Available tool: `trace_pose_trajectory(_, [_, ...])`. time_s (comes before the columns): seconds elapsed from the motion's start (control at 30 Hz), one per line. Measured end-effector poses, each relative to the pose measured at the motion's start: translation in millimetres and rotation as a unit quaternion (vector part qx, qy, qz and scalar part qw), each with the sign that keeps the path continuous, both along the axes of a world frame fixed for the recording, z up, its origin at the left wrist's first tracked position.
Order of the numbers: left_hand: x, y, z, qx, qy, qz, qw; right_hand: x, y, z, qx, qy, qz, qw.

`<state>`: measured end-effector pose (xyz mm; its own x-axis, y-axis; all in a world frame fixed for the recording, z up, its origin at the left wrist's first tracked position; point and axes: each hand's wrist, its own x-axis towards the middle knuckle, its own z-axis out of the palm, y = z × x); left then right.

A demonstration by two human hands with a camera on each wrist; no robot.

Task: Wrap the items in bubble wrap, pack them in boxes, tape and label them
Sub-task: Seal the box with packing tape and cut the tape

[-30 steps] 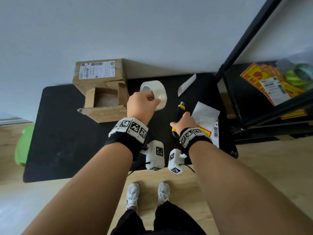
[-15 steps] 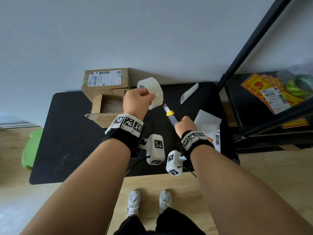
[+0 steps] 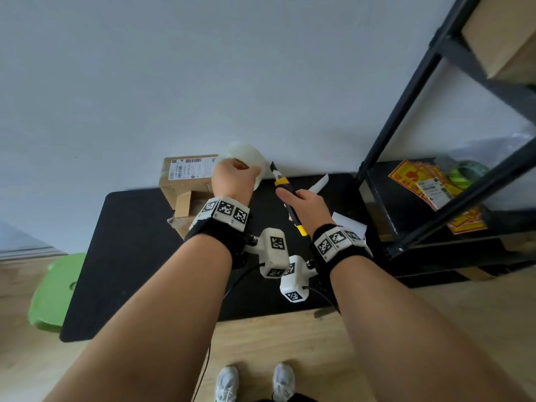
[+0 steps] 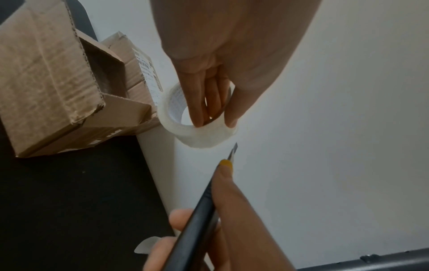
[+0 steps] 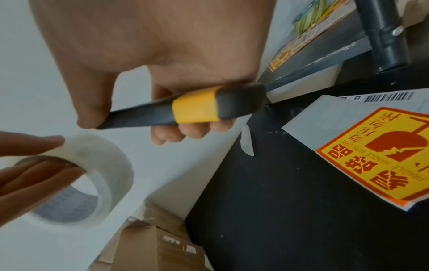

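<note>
Boxes: one labelled box point(image 3: 190, 172) sealed; open box point(image 4: 55, 88) untaped, left hand point(image 3: 233, 181) gripping tape roll point(image 4: 199, 132), right hand point(image 3: 307, 207) gripping utility knife point(image 5: 185, 111).

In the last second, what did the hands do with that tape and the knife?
The left hand lifted the tape roll off the black table and raised it in front of the wall. The right hand picked up the utility knife from the table and brought its blade up close to the roll. The cardboard boxes and the labels on the table kept their places.
</note>
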<state>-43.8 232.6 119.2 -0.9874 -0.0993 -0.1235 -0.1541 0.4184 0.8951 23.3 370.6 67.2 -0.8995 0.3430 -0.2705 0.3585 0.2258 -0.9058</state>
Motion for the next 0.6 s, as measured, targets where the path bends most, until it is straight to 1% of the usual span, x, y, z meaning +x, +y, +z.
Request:
trace_pose_trajectory(0.17, [6.2,-11.9,5.9,-0.001,0.01,-0.015,1.0,6.0,-13.2,-0.1,-0.004,-0.01,0.024,1.0])
trace_pose_trajectory(0.6, [17.4,-19.0,8.8,0.018,0.006,-0.029,0.999,9.8,-29.1,2.2,-0.006,0.009,0.0,1.0])
